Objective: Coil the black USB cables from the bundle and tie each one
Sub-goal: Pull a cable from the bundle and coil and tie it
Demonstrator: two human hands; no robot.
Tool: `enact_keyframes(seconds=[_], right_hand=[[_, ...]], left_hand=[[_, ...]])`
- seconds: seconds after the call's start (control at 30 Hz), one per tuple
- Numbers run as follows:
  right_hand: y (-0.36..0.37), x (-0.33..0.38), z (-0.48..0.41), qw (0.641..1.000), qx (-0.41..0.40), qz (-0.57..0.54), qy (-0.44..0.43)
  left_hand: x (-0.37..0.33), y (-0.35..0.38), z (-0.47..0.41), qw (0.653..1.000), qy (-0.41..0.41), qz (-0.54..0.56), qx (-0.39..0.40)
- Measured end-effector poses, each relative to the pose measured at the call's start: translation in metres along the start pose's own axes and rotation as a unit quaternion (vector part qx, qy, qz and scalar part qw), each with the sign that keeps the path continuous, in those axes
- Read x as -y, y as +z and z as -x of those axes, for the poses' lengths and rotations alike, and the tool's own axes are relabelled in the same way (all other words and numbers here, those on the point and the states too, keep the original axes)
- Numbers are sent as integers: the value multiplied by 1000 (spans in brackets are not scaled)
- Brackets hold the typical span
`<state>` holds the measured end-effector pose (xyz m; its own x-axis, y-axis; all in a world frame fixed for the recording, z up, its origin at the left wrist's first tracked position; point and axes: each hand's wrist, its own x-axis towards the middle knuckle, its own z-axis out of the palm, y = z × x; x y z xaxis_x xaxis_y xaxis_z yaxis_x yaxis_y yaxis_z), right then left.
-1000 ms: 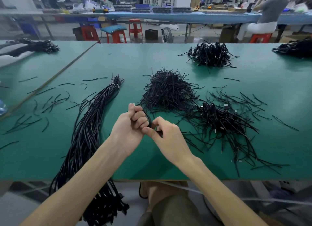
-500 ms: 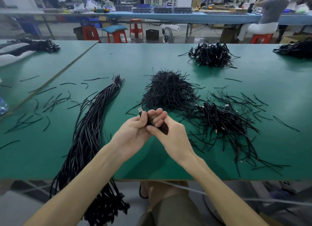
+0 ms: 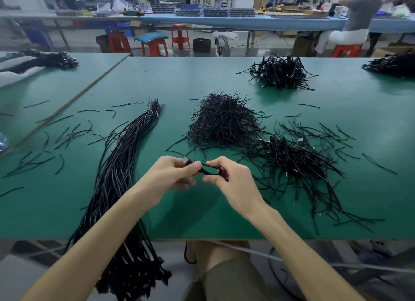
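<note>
Bundle [image 3: 116, 177] end blurred below table [image 3: 56, 215] edge

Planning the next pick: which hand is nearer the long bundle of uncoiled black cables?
Left. The left hand sits just right of the bundle, apart from it; the right hand is farther right, beyond the left, beside the pile of tied cables. Both pinch one cable.

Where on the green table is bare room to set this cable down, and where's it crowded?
Bare: the near table strip between the cable bundle and the tied-cable pile; also beyond the tie heap. Crowded: around that pile; stray ties left.
</note>
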<state>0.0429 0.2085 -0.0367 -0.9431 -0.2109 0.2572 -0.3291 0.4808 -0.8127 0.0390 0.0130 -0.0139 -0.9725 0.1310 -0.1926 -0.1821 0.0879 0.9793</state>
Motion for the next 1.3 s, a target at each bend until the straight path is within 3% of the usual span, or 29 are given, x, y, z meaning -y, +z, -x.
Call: enact_keyframes(seconds=[0.07,0.2,0.5,0.63,0.77,0.97,1.13,1.2,1.3], right_hand=[[0,-2,1,999,29,37,-13],[-3,0,3,992,88,82,-32],[11,0,4,933,92,331,-106],[16,3,7,911,57,385,-132],[15,4,7,902,65,402,-142],[14,12,4,896,42,400,-187],[14,3,-17,878,3,440,-190],[13,2,-28,871,-59,456,-173],[6,2,-44,891,-177,386,-164]], left_hand=[[2,-11,0,999,-11,-25,32],[8,-23,1,983,51,-132,116],[21,-13,-3,906,162,-389,30],[16,-9,0,894,171,-412,34],[7,-11,3,880,124,-446,103],[4,-5,2,916,84,-346,186],[11,1,-20,896,146,-413,75],[12,5,-33,910,160,-383,2],[11,5,-55,944,154,-283,-77]])
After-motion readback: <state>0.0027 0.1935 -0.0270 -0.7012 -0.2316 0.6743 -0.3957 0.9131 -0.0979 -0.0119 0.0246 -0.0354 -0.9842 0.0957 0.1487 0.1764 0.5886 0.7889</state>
